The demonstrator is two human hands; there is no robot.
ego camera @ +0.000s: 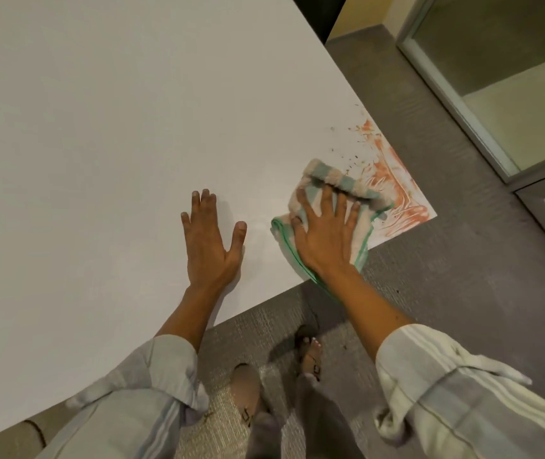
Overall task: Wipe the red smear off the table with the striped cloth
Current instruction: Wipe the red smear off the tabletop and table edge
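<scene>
The striped cloth (pixel 330 207) lies bunched at the near right corner of the white table (pixel 99 127), with the right hand (pixel 325 233) flat on top of it. Nearest the camera, two rolled-up pale striped sleeves (pixel 446 376) come in from the bottom edge, and both forearms reach up and away over the table's near edge. Between them, below the table, two sandalled feet (pixel 309 354) stand on grey carpet (pixel 463 276); the lower part of the body is cut off by the frame.

The left hand (pixel 209 240) rests palm down on bare tabletop, just left of the cloth and not touching it, its fingers slightly spread and the thumb held out to the right. The right hand presses palm down with fingers fanned wide, the fingertips (pixel 325 190) reaching a raised fold along the cloth's far side. The cloth's green-edged hem hangs a little over the table edge beside the wrist. What lies under the cloth is hidden.

Just beyond the cloth, the red smear (pixel 393 180) covers the table's corner in orange-red streaks, with small specks scattered further along the right edge. No writing or label is readable anywhere. Farther right, a glass panel in a grey metal frame (pixel 463 111) stands across the carpet, partly cut off.
</scene>
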